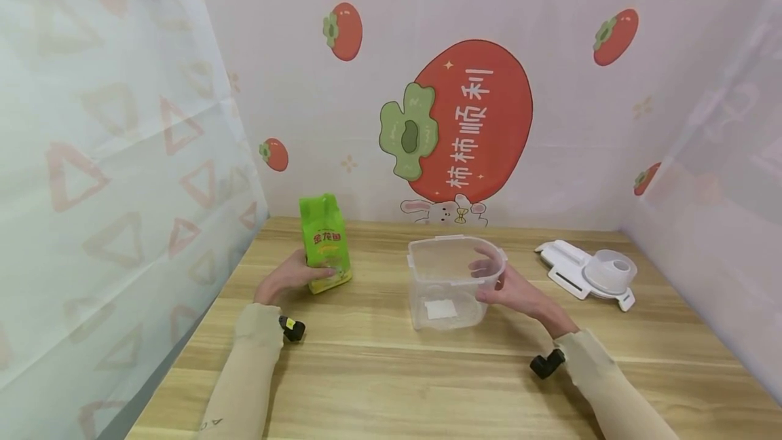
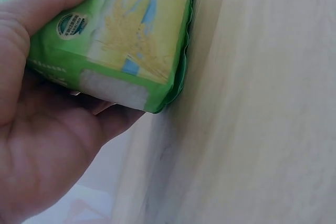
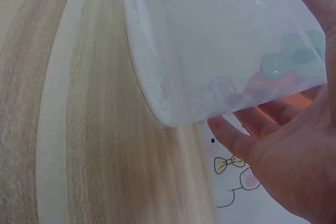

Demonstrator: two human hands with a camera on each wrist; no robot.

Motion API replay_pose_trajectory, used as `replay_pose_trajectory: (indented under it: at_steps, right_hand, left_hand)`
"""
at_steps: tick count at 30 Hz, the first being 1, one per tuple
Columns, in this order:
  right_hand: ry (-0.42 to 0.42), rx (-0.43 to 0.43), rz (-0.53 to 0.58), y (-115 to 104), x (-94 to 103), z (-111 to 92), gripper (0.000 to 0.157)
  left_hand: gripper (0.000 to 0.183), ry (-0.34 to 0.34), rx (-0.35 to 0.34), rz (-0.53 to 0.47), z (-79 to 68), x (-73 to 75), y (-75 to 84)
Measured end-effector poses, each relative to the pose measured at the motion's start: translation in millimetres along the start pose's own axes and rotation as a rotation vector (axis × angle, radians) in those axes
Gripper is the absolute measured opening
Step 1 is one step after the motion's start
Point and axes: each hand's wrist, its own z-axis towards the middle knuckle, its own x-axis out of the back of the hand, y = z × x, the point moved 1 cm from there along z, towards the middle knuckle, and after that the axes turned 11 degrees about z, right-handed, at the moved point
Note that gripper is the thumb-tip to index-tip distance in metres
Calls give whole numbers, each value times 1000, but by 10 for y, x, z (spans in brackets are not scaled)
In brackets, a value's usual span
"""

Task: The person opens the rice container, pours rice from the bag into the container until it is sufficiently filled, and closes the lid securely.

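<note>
**Held: one green bag (image 1: 326, 243), one clear container (image 1: 427, 284)**

Saw in head view: bag in the left hand's (image 1: 294, 271) snug grip, left of the container; right hand (image 1: 513, 290) curved wide round the container's end. Only there, saw one white lid (image 1: 577, 270). Only in left wrist view, saw one round badge (image 2: 72, 26) on the bag. In right wrist view, saw fingers (image 3: 236, 140) behind the container.

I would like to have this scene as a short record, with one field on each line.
Left hand: grips a green bag with a yellowish lower part
Right hand: holds a clear container at its right side
Container state: upright, open at the top
Far right: a white plastic piece bearing a translucent round part
Surface: wood-grain table
Backdrop: pale cloth printed with red fruits
</note>
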Motion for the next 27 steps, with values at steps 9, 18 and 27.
replay_pose_trajectory:
  at_steps: [9, 18, 27]
  right_hand:
    - [9, -3, -21, -34, -20, 1, 89]
    - [31, -5, -16, -2, -32, -5, 90]
    - [43, -8, -36, -4, -42, 2, 89]
  left_hand:
    - [56, 40, 27, -8, 11, 4, -5]
    - [58, 74, 27, -169, 8, -38, 1]
    - [68, 39, 30, -309, 5, -62, 87]
